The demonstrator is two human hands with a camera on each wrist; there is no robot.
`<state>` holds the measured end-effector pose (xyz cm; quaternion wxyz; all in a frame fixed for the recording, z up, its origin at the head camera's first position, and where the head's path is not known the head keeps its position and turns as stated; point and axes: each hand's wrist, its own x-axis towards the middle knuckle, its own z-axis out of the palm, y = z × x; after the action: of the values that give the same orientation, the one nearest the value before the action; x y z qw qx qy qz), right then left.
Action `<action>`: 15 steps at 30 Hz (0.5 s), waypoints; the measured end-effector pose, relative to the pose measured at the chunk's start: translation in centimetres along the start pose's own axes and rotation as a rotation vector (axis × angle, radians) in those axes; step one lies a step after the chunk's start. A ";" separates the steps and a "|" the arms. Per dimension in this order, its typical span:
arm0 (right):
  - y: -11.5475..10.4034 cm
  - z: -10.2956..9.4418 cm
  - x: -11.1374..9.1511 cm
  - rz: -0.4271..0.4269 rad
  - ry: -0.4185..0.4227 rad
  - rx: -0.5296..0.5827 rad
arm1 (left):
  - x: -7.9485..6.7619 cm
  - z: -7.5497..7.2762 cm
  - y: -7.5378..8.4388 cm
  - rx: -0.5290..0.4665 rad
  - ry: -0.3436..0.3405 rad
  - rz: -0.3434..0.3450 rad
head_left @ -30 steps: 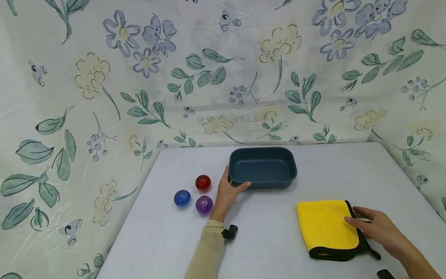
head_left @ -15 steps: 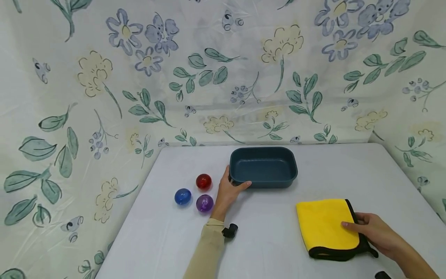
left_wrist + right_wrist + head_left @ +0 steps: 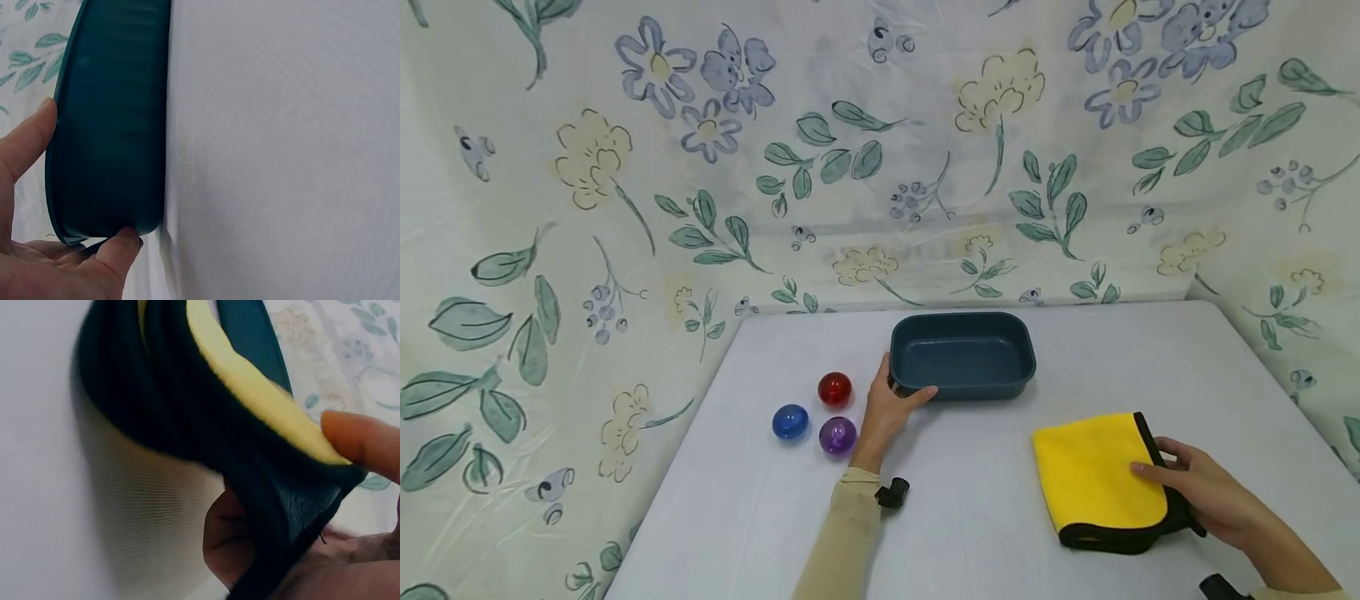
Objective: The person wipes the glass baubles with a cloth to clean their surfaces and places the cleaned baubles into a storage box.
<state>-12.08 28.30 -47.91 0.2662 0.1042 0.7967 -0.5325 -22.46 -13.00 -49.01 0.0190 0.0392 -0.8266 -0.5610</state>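
Note:
A dark teal rectangular dish (image 3: 964,390) stands at the back middle of the table in the head view. My left hand (image 3: 883,417) holds its left front corner, the thumb on the front wall and the fingers round the left end. Toward the front right, a folded yellow cloth (image 3: 1097,475) with black edging lies partly lifted. Its right edge is pinched by my right hand (image 3: 1213,492), thumb on top and fingers underneath. In the right wrist view, folded black-edged layers of the cloth (image 3: 269,412) bulge up off the table between thumb and fingers.
Left of the left forearm sit a red ball (image 3: 835,390), a blue ball (image 3: 790,422) and a purple ball (image 3: 838,436), all shiny. A floral curtain (image 3: 865,167) hangs behind the white table (image 3: 970,500) and down both sides.
My right hand has taken hold of the cloth's right edge and raised it slightly, and the cloth has shifted a little up and left. The left hand stays at the dish.

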 end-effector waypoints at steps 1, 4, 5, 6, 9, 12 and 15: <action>0.1 -0.1 0.1 0.009 -0.012 0.025 | 0.0 0.0 0.0 -0.002 0.000 0.000; 0.6 -0.5 0.7 0.031 -0.057 0.098 | 0.1 0.0 0.1 -0.006 0.000 -0.002; 0.8 -0.7 0.8 0.036 -0.077 0.123 | 0.2 0.1 0.1 -0.005 -0.001 0.003; 1.0 -0.8 1.0 0.040 -0.093 0.148 | 0.2 0.1 0.1 -0.006 0.000 0.003; 1.4 -1.2 1.3 0.052 -0.127 0.205 | 0.2 0.2 0.2 -0.005 0.004 0.003; 1.6 -1.6 1.4 0.051 -0.148 0.240 | 0.2 0.2 0.2 -0.002 0.007 -0.004; 1.6 -1.9 1.4 0.024 -0.199 0.270 | 0.2 0.2 0.2 -0.003 0.005 -0.004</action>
<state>-13.15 30.49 -49.37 0.3337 0.0955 0.6864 -0.6390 -22.74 -12.74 -48.95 0.0198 0.0424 -0.8258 -0.5621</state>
